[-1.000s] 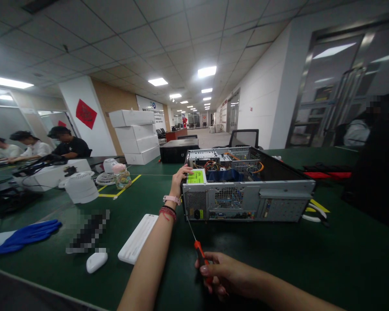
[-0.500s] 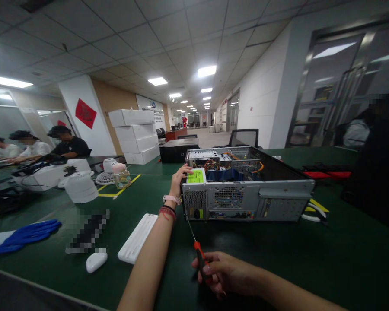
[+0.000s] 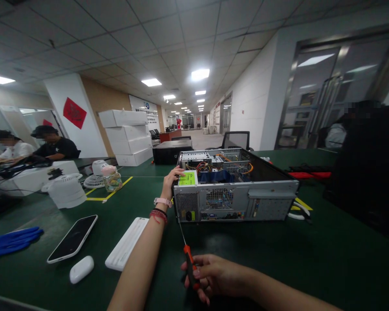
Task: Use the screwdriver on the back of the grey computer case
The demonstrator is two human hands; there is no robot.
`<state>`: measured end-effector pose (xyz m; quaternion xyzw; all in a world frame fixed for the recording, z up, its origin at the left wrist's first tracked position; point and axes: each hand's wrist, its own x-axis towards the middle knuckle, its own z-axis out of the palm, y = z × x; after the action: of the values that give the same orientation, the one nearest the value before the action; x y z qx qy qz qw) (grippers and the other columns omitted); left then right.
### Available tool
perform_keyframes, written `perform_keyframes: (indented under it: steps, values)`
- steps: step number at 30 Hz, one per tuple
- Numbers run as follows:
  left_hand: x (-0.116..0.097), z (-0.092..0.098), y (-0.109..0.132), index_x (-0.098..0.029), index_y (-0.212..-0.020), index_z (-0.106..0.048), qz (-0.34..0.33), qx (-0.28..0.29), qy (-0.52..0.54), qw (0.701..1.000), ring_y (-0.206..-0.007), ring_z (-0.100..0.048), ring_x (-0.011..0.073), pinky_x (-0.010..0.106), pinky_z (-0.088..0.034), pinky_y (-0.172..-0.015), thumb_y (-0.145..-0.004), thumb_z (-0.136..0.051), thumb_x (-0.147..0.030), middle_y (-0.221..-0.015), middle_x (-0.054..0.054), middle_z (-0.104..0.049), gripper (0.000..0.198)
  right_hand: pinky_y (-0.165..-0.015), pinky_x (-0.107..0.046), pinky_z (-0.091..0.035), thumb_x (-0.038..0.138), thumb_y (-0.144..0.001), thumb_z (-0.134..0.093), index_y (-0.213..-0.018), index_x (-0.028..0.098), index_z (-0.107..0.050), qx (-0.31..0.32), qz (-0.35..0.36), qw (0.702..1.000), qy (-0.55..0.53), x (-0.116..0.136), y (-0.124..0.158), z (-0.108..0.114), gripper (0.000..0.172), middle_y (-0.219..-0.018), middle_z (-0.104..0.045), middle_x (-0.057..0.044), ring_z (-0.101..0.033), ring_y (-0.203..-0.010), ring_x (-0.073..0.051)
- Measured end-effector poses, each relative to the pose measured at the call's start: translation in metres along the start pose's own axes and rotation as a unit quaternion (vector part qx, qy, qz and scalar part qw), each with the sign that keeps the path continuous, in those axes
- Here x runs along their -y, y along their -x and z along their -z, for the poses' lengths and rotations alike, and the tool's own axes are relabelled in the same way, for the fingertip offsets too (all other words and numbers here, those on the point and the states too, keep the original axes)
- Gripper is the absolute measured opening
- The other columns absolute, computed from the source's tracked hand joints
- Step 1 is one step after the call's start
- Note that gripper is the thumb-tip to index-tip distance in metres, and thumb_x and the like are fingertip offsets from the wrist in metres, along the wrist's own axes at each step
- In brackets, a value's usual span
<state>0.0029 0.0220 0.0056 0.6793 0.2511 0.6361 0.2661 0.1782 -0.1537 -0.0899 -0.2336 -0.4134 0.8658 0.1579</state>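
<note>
An opened computer case (image 3: 227, 203) lies on the green table, its rear panel facing me and its cables and boards exposed. At its near left corner, my left hand (image 3: 173, 178) grips the top edge beside the power supply with a yellow-green label (image 3: 187, 178); the thumb is hidden. My right hand (image 3: 210, 274) is closed around the red and black handle of a screwdriver (image 3: 189, 263). The thin shaft slants up to the lower left corner of the rear panel. Whether the tip sits on a screw is too small to tell.
Left of my arm lie a white keyboard-like slab (image 3: 126, 244), a phone (image 3: 74, 238), a white earbud case (image 3: 81, 269) and blue gloves (image 3: 14, 242). White boxes (image 3: 126, 138) stand stacked behind. White-handled pliers (image 3: 300, 211) lie right of the case. People sit at the far left; a dark-clothed person stands right.
The whole view has shifted, so the case and both hands appear slightly farther left. My hands keep the same hold on the case and the screwdriver.
</note>
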Motion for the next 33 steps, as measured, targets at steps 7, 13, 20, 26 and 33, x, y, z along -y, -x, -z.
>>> perform_keyframes:
  steps: [7, 13, 20, 26, 33]
  values:
    - [-0.004, 0.000, 0.001, -0.015, -0.071, -0.067, 0.008, 0.008, -0.008, 1.000, -0.121, -0.047, 0.0231, 0.037, -0.032, -0.106, -0.070, -0.038, -0.014, -0.104, 0.007, -0.067, 0.029, -0.058, -0.025, -0.047, 0.021, -0.068, -0.068, -0.109, 0.016, -0.052, 0.001, -0.005, 1.000, -0.004, 0.000, 0.000, 0.001, 0.044, -0.090, -0.065, -0.003, -0.061, -0.059, -0.010]
    - [-0.004, 0.001, 0.001, -0.015, -0.072, -0.068, 0.013, 0.001, 0.008, 1.000, -0.123, -0.046, 0.0236, 0.037, -0.028, -0.109, -0.069, -0.040, -0.015, -0.105, 0.007, -0.068, 0.028, -0.056, -0.025, -0.046, 0.021, -0.067, -0.069, -0.108, 0.016, -0.052, 0.004, -0.007, 1.000, -0.001, 0.003, 0.000, -0.001, 0.045, -0.089, -0.065, -0.003, -0.062, -0.058, -0.010]
    - [0.003, 0.004, 0.001, -0.016, -0.071, -0.069, 0.084, -0.018, 0.152, 0.985, -0.129, -0.041, 0.0237, 0.038, -0.030, -0.108, -0.073, -0.036, -0.025, -0.105, 0.007, -0.069, 0.035, -0.057, -0.025, -0.047, 0.022, -0.068, -0.069, -0.108, 0.016, -0.052, 0.010, 0.000, 1.000, 0.001, 0.001, 0.000, -0.001, 0.044, -0.090, -0.065, -0.003, -0.062, -0.058, -0.010]
    - [0.001, 0.002, 0.001, -0.016, -0.069, -0.068, 0.061, -0.025, 0.127, 0.990, -0.126, -0.044, 0.0242, 0.039, -0.029, -0.109, -0.072, -0.040, -0.024, -0.105, 0.007, -0.069, 0.029, -0.056, -0.025, -0.047, 0.020, -0.067, -0.068, -0.107, 0.015, -0.052, 0.002, -0.003, 1.000, -0.007, 0.001, -0.001, -0.001, 0.044, -0.087, -0.066, -0.003, -0.062, -0.057, -0.010]
    - [-0.009, 0.001, 0.001, -0.016, -0.070, -0.067, 0.050, -0.021, 0.042, 0.998, -0.122, -0.048, 0.0267, 0.041, -0.030, -0.108, -0.068, -0.049, -0.020, -0.103, 0.007, -0.070, 0.018, -0.061, -0.028, -0.048, 0.023, -0.066, -0.067, -0.107, 0.014, -0.053, 0.012, 0.012, 1.000, -0.012, 0.002, 0.001, -0.004, 0.044, -0.097, -0.065, -0.007, -0.066, -0.063, -0.015]
